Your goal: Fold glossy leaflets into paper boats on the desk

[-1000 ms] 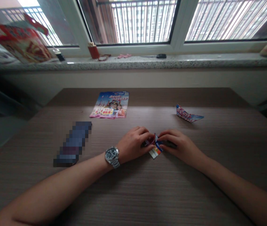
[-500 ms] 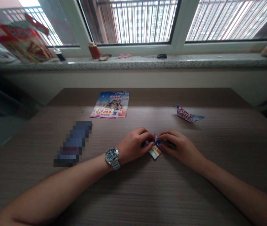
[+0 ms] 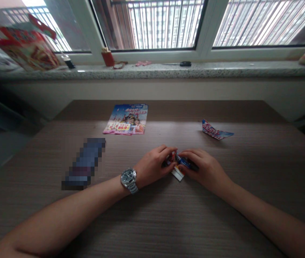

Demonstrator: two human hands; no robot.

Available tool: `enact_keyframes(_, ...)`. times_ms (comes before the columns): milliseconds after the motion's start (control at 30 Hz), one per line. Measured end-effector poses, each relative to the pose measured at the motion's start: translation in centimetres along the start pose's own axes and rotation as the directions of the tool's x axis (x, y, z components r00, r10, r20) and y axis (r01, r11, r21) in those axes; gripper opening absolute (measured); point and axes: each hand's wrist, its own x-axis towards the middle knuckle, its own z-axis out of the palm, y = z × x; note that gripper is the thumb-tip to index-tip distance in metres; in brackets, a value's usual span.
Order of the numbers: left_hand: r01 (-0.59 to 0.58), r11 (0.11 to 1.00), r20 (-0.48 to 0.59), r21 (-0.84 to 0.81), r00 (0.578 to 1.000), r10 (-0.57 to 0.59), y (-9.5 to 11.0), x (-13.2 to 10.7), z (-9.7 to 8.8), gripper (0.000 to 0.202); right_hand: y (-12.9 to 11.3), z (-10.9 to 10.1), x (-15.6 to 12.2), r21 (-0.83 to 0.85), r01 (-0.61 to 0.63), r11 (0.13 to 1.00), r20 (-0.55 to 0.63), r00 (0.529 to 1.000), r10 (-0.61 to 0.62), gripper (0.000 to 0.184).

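Observation:
Both my hands meet at the middle of the wooden table over a small piece of folded printed paper. My left hand, with a metal watch on its wrist, pinches the paper's left side with curled fingers. My right hand presses and pinches its right side, thumb and fingers closed on a fold. Only a white and blue corner of the paper shows between the fingers.
A stack of colourful flyers lies at the table's far side. A finished folded paper shape sits at the far right. A blurred-out dark object lies to the left. The stone windowsill holds a red packet, scissors and small items.
My right hand's fingers have slid left over the folded paper, covering more of it; its orange part is now hidden. The left hand has barely moved.

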Motion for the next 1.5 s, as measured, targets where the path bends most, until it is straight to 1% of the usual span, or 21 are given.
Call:
enact_keyframes(233, -0.013, 1.0, -0.004, 0.004, 1.0, 0.013, -0.06, 0.04, 0.04, 0.04, -0.41, -0.2, -0.02, -0.027, 0.06, 0.998, 0.009, 0.998, -0.06, 0.032)
enact_keyframes(400, -0.005, 1.0, 0.001, -0.005, 1.0, 0.005, -0.08, 0.08, 0.07, 0.036, -0.67, -0.43, 0.03, -0.047, 0.072, 0.996, 0.025, 0.997, -0.07, 0.032)
enact_keyframes(500, 0.004, 1.0, 0.003, -0.012, 1.0, -0.004, -0.03, 0.08, 0.04, 0.029, -0.7, -0.5, 0.01, -0.056, 0.071, 0.996, 0.037, 0.997, -0.069, 0.033)
enact_keyframes(667, 0.018, 1.0, 0.006, -0.019, 1.0, -0.018, 0.12, 0.08, -0.09, 0.021, -0.69, -0.55, 0.03, -0.073, 0.088, 0.993, 0.042, 0.996, -0.085, 0.032)
enact_keyframes(833, 0.005, 1.0, 0.003, -0.002, 1.0, -0.005, 0.11, 0.15, -0.11, 0.017, -0.68, -0.47, 0.17, -0.072, 0.111, 0.991, 0.039, 0.993, -0.108, 0.027)
enact_keyframes(1167, 0.024, 1.0, -0.003, 0.012, 1.0, -0.024, 0.17, 0.11, -0.05, 0.02, -0.76, -0.58, 0.29, -0.068, 0.149, 0.986, 0.056, 0.988, -0.146, 0.025)
enact_keyframes(1500, 0.0, 1.0, -0.008, 0.024, 1.0, 0.001, -0.04, 0.14, 0.02, 0.021, -0.69, -0.47, 0.28, -0.064, 0.171, 0.983, 0.047, 0.985, -0.169, 0.029)
